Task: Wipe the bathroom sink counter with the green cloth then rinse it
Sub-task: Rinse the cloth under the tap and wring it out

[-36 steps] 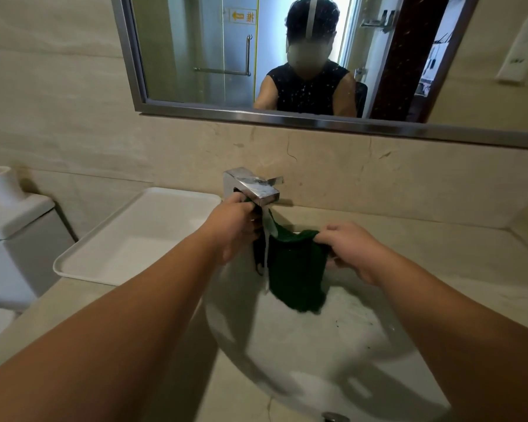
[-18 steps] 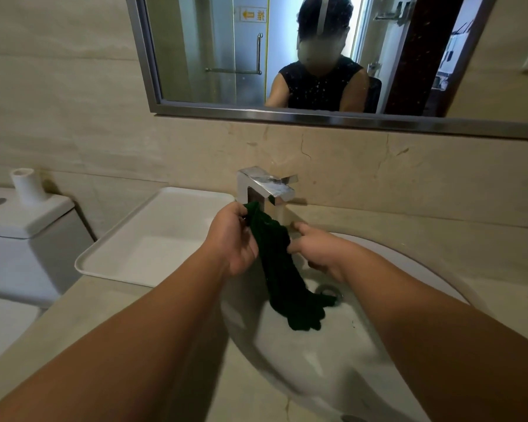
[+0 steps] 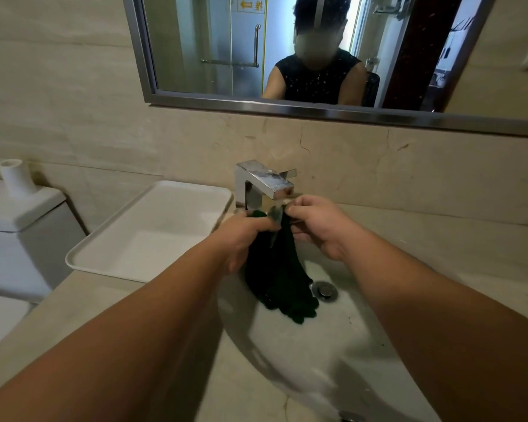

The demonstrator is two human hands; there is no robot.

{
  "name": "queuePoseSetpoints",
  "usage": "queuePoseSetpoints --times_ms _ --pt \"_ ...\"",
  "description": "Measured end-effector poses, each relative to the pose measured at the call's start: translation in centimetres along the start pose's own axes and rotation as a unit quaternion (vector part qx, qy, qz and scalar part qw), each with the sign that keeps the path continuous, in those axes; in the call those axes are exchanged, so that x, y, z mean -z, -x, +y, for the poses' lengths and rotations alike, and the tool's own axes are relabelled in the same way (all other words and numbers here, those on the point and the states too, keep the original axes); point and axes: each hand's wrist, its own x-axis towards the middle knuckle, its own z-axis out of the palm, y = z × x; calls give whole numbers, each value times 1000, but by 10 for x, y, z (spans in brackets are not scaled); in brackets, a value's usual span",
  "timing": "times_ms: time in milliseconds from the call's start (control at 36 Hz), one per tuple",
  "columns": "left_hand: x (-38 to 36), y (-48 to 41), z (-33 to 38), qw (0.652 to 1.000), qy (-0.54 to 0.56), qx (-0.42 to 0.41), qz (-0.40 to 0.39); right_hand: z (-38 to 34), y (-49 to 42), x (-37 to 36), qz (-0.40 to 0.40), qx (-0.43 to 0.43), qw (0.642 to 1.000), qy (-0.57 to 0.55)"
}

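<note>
The dark green cloth (image 3: pixel 279 275) hangs bunched under the chrome faucet (image 3: pixel 264 181), its lower end trailing into the white sink basin (image 3: pixel 333 345) beside the drain (image 3: pixel 324 290). My left hand (image 3: pixel 241 239) grips the cloth's top from the left. From the right, my right hand (image 3: pixel 320 223) pinches the same top edge just below the spout. Water runs from the spout onto the cloth between my hands. The beige stone counter (image 3: pixel 439 239) surrounds the basin.
A white rectangular tray (image 3: pixel 153 233) lies on the counter left of the faucet. Further left stands a toilet tank (image 3: pixel 19 214) with a paper roll (image 3: pixel 14 177) on top. A mirror (image 3: pixel 287 56) hangs on the wall above the faucet.
My right hand rose from lower in the basin to the cloth's top under the spout. The cloth, spread between both hands a second ago, now hangs bunched and lower.
</note>
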Motion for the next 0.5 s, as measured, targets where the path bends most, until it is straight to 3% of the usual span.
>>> queuePoseSetpoints --times_ms 222,361,444,500 --pt "-18 -7 -1 997 -70 -27 11 -5 8 5 -70 15 996 -44" --pt "-27 -11 2 999 -2 -44 12 2 7 14 -4 11 994 -109" --pt "-30 -12 6 995 66 -43 67 23 7 22 1 -2 1000 -4" --pt "-33 -8 10 987 128 -28 92 38 11 21 -59 -30 992 107"
